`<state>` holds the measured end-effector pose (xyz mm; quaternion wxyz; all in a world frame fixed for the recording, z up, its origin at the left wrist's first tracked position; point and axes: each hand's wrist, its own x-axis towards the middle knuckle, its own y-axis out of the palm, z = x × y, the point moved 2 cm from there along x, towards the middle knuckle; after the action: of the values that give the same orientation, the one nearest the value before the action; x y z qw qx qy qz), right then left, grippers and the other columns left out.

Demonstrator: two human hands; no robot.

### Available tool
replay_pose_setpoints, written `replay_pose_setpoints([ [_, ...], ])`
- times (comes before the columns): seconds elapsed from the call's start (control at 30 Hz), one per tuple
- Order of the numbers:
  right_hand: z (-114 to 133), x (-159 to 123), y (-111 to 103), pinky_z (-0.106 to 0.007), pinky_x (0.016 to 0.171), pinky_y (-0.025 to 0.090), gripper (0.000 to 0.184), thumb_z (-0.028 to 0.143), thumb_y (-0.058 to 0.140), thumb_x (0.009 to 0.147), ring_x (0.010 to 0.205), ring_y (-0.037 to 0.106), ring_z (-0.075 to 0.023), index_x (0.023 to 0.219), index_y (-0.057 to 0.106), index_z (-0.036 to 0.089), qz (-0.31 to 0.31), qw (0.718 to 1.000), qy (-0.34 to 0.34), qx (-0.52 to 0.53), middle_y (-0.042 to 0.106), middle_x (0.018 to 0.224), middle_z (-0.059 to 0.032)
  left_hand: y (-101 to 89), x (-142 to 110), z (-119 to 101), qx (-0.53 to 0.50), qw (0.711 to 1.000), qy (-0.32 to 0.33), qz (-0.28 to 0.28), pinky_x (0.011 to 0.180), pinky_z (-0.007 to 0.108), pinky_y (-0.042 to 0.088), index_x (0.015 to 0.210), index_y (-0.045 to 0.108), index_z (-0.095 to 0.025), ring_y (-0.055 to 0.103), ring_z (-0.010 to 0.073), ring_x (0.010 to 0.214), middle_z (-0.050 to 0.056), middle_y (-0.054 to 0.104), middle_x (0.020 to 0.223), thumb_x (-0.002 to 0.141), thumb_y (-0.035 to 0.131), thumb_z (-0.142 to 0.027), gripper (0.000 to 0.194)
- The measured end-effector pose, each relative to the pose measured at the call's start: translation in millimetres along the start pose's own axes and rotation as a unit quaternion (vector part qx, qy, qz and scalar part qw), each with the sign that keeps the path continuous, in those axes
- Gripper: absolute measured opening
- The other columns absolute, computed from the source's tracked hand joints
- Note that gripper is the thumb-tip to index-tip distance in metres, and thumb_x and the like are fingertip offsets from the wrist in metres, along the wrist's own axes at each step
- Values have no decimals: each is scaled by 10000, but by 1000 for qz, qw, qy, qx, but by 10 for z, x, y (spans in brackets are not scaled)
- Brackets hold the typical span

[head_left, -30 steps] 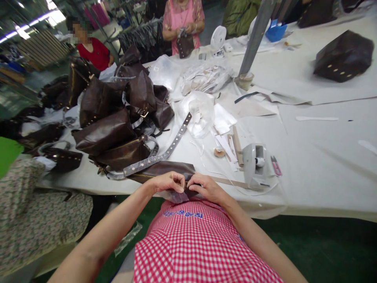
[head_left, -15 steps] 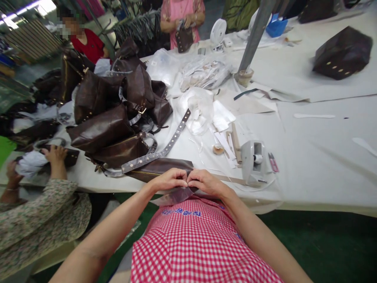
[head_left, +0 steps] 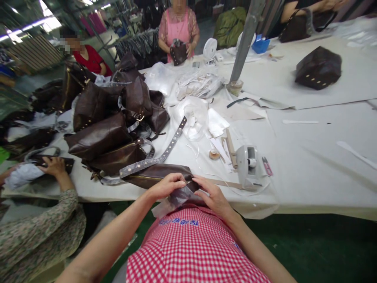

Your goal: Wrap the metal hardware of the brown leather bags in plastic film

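My left hand [head_left: 168,184] is closed in a pinch on a sheet of clear plastic film [head_left: 167,206], which hangs over the front of my checked apron. Close beside it, my right hand [head_left: 212,195] has its thumb and forefinger around a dark brown leather piece [head_left: 192,186], perhaps a strap end; its far side is hidden. Just beyond both hands a dark brown leather bag [head_left: 156,173] lies flat at the table edge, its brass zip showing. A studded strap [head_left: 171,150] wrapped in plastic runs across the bag and away over the table.
Brown bags [head_left: 98,135] are heaped on the left, where a co-worker's hand [head_left: 54,167] rests on another bag. A tape dispenser [head_left: 246,167], pink-handled snips [head_left: 267,166] and a tape roll [head_left: 214,154] lie to the right. Farther back stand a metal post [head_left: 243,47] and a bag [head_left: 319,68].
My hands have moved slightly apart, and my right fingers have spread from a tight pinch. More of the film and leather piece shows between them. The view has tilted up a little.
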<state>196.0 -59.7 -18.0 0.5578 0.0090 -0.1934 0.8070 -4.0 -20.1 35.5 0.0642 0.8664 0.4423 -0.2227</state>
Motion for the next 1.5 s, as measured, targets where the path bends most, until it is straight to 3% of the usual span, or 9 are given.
replay_pose_setpoints([
  [0.13,-7,-3,96,-442,1002,485,407,219,588,858,1239,533,-238,1262,564,267,-5,998,32,55,551,1365,-75,6,37,-105,-32,996,-11,77,589,213,299,755,533,-139,384,88,625,-35,484,706,725,657,-363,257],
  [0.2,-2,-6,122,-429,1002,485,427,226,599,848,1247,526,-235,1271,549,263,-7,995,43,86,543,1373,-75,1,67,-112,-41,996,-28,79,566,212,280,741,531,-138,364,81,594,-43,469,673,703,675,-366,273],
  [0.47,154,-30,92,-371,944,496,170,274,500,890,1231,532,-247,995,619,214,-25,984,101,143,538,1370,-104,67,74,15,-32,999,-36,-12,530,212,264,711,508,-146,359,72,541,-56,439,611,705,650,-385,279],
  [0.73,155,68,155,-412,988,418,74,284,640,778,1218,519,-263,762,606,220,-51,988,111,95,611,1248,-105,176,47,-104,31,995,10,-93,519,204,266,656,495,-150,361,83,571,-50,439,610,703,602,-332,216],
  [0.9,182,80,136,-421,985,382,98,260,606,778,1206,523,-266,694,591,213,-46,989,122,75,615,1248,-112,239,25,-97,51,996,8,-70,516,205,266,639,487,-154,367,85,568,-52,421,602,718,582,-315,203],
  [1.07,173,85,126,-387,907,411,147,286,537,813,1059,595,-251,685,543,213,-69,986,133,78,648,1187,-105,229,-113,-97,61,996,5,-66,568,209,339,891,526,-155,457,106,633,-36,526,712,736,620,-345,262],
  [1.13,147,98,126,-382,895,414,154,306,533,819,1014,607,-245,695,524,215,-78,983,141,89,666,1139,-102,184,-199,-69,105,993,-16,-42,571,211,337,883,543,-153,468,116,649,-35,533,717,704,660,-329,277],
  [1.3,88,144,122,-387,895,428,203,354,571,802,983,611,-244,672,501,216,-100,971,150,155,687,1062,-101,51,-405,22,167,985,-48,-13,570,211,314,740,546,-151,443,123,666,-43,496,695,663,696,-333,249],
  [1.5,-32,157,222,-330,751,485,288,428,672,734,907,619,-232,646,517,201,-101,937,201,269,674,1052,-103,2,-623,31,102,991,-80,9,577,198,334,798,578,-147,459,117,677,-41,517,723,684,688,-343,252],
])
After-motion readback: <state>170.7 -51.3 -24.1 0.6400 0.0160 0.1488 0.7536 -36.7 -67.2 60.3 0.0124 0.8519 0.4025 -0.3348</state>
